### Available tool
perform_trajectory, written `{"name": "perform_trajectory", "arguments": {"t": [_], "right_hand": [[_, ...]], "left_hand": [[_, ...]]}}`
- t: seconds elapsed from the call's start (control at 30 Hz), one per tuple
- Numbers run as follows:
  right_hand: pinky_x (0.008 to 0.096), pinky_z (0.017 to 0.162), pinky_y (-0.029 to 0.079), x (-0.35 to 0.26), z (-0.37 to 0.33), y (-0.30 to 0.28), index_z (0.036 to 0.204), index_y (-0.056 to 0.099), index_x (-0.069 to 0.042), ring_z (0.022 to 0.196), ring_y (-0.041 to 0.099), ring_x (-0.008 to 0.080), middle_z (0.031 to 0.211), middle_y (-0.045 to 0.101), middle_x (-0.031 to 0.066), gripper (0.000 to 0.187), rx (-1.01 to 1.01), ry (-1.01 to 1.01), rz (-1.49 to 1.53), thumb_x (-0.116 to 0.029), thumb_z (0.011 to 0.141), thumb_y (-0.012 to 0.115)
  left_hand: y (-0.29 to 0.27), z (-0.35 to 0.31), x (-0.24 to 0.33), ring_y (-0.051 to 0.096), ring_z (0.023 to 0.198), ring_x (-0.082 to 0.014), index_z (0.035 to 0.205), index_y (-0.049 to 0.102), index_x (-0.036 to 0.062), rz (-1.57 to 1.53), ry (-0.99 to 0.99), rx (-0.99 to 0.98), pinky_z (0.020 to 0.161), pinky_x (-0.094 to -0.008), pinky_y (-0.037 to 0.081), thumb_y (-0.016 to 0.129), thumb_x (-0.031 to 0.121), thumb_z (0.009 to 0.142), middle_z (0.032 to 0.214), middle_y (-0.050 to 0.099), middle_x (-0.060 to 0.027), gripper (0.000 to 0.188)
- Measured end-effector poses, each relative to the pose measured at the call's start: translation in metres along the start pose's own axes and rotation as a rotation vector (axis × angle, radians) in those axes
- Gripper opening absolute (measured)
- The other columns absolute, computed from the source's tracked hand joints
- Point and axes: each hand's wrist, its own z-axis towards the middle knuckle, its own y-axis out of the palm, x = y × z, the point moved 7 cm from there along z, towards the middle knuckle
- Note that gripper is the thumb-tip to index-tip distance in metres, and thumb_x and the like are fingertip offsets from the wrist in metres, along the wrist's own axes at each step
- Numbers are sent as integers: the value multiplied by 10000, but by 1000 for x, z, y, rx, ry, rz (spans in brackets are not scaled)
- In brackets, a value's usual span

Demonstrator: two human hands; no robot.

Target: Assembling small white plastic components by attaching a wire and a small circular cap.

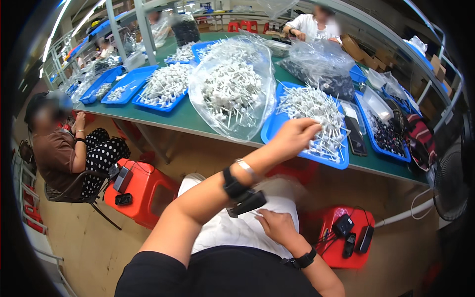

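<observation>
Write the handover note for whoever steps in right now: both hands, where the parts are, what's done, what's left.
Left hand: reached out over the near blue tray, fingers closing on the heap of small white stick parts; whether it grips any cannot be told.
Right hand: resting in the lap on the white cloth, fingers curled; whether it holds a part is unclear.
Clear bag of the same white parts lies left of that tray on the green table.
Done: cannot tell; no finished pile is visible.
Left: tray heap and bag look full.
</observation>
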Motion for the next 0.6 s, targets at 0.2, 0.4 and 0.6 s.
{"name": "perform_trajectory", "arguments": {"t": [0.2, 0.4, 0.6], "right_hand": [[384, 524, 486, 22, 4, -18, 1063, 658, -35, 568, 645, 305, 630, 614, 153, 158, 191, 282, 262, -160, 978, 614], [288, 520, 445, 3, 14, -33, 1110, 603, 1, 519, 561, 152, 642, 604, 96, 196, 120, 361, 394, -144, 983, 636], [312, 553, 501, -17, 20, -27, 1029, 651, -6, 564, 631, 227, 746, 670, 113, 123, 87, 183, 268, -109, 962, 649]], "left_hand": [[-55, -135, -31, 592, 714, -50, 1185, 690, -6, -208, -238, 101, 647, -206, 488, 621, 131, 992, 866, 665, 8, 246], [-61, -214, -88, 631, 742, -65, 1096, 731, 26, -209, -324, 134, 647, -217, 517, 658, 101, 964, 892, 657, -12, 168], [-61, -239, -110, 646, 750, -90, 1050, 735, 14, -169, -337, 93, 660, -245, 537, 650, 86, 965, 878, 646, -28, 140]]}}
